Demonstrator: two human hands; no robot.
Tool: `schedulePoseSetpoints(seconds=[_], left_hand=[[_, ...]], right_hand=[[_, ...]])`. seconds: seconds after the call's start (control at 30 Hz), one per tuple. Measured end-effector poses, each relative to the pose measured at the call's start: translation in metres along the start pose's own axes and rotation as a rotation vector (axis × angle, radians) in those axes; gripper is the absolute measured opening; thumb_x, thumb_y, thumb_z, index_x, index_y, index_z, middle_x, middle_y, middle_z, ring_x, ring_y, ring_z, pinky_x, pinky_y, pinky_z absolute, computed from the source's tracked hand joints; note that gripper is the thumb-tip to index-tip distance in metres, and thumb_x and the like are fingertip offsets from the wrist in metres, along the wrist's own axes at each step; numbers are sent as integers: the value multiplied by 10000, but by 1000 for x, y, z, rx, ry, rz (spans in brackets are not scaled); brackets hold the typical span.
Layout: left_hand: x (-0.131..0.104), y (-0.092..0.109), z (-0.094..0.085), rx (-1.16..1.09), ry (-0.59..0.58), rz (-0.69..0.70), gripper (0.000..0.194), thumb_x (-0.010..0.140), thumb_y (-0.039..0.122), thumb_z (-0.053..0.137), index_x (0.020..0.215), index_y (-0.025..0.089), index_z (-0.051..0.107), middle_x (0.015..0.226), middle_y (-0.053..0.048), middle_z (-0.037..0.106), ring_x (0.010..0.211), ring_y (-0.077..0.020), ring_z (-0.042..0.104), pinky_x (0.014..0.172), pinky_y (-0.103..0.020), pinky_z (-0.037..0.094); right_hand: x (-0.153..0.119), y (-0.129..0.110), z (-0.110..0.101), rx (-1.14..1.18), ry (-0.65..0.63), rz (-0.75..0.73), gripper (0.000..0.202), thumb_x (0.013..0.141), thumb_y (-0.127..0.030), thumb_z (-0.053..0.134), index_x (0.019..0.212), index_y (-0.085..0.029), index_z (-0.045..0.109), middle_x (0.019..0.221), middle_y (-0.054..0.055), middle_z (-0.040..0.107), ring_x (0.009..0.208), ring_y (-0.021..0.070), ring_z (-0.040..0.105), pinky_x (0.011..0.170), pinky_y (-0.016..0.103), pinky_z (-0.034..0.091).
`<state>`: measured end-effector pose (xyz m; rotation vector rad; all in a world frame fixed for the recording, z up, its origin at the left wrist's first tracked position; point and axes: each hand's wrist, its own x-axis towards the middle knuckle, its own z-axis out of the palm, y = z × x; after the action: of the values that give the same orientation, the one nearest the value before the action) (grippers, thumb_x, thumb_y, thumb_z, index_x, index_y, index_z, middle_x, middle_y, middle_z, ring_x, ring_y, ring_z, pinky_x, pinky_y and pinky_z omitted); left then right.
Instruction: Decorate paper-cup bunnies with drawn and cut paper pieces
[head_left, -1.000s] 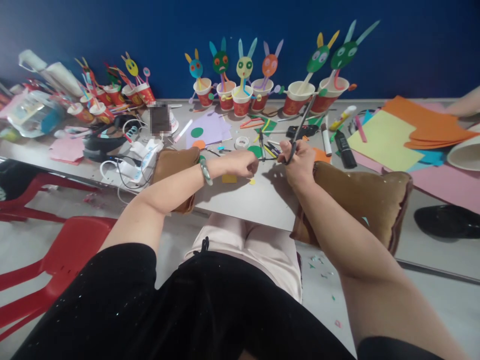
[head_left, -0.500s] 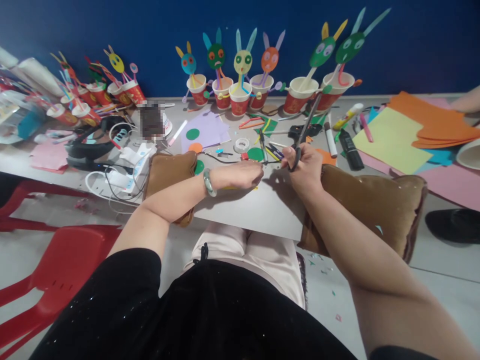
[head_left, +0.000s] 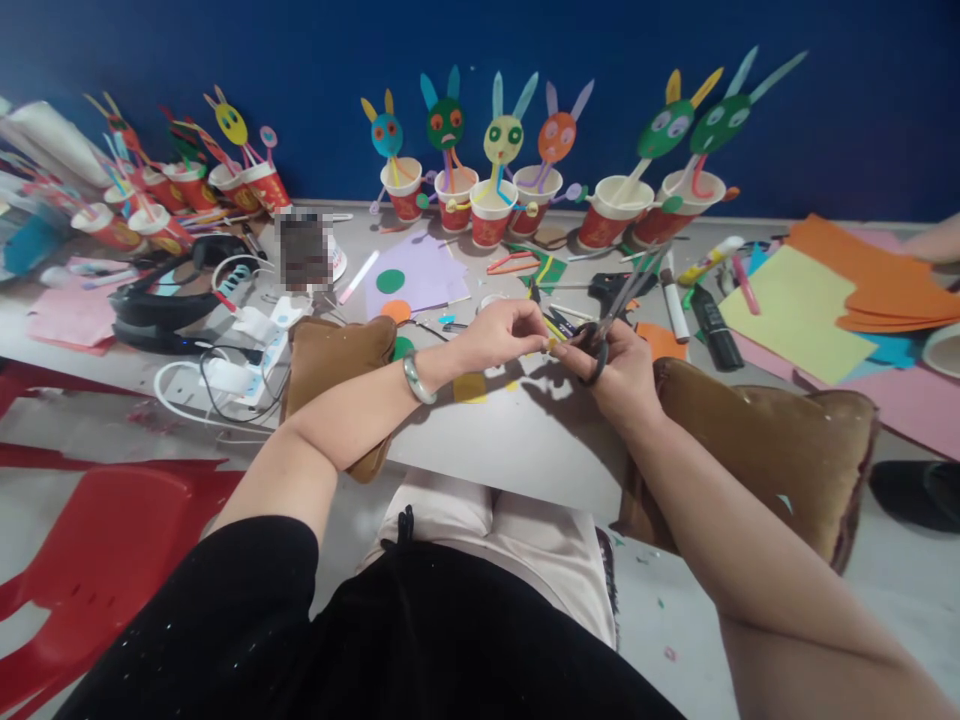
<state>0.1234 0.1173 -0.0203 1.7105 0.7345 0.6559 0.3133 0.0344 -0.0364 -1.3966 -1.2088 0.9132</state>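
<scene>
My right hand (head_left: 619,372) is closed round the dark handles of a pair of scissors (head_left: 630,290), whose blades point up and away from me. Thumb and fingers of my left hand (head_left: 510,332) are pinched together, almost touching my right fingertips. A tiny yellowish bit seems to show between the two hands, too small to name. Below my left hand, a yellow paper piece (head_left: 470,388) lies on the white table (head_left: 510,440). Purple paper sheets (head_left: 420,270) with a green paper circle (head_left: 389,281) and an orange paper circle (head_left: 395,312) lie beyond.
Red paper cups (head_left: 491,228) with rabbit-like paper figures stand along the blue wall. Brown cushions (head_left: 757,440) hug the table edge on both sides. Markers (head_left: 716,325), a black glue gun (head_left: 611,285) and coloured paper (head_left: 802,300) lie right; a power strip (head_left: 266,365) lies left.
My left hand has lifted and shifted right to meet my right hand, its fingers now pinched. The yellow paper under it has come into view. The scissors stay in my right hand.
</scene>
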Motion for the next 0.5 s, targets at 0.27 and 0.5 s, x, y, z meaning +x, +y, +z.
schedulePoseSetpoints(seconds=[0.27,0.5], left_hand=[[3,-21,7,-145,-5,15,294,791,229,906,773,183,616,747,34,689,677,-83,597,720,-279,508],[4,-40,8,-157,-3,133,431,792,557,964,802,246,666,745,29,709,663,-89,570,687,-308,551]], right_hand=[[-2,1,1,17,7,-11,600,586,-565,1041,826,-276,573,826,28,767,692,209,658,621,356,547],[-3,3,-2,7,-48,12,526,649,-530,1051,818,-273,624,828,30,749,716,188,638,686,367,553]])
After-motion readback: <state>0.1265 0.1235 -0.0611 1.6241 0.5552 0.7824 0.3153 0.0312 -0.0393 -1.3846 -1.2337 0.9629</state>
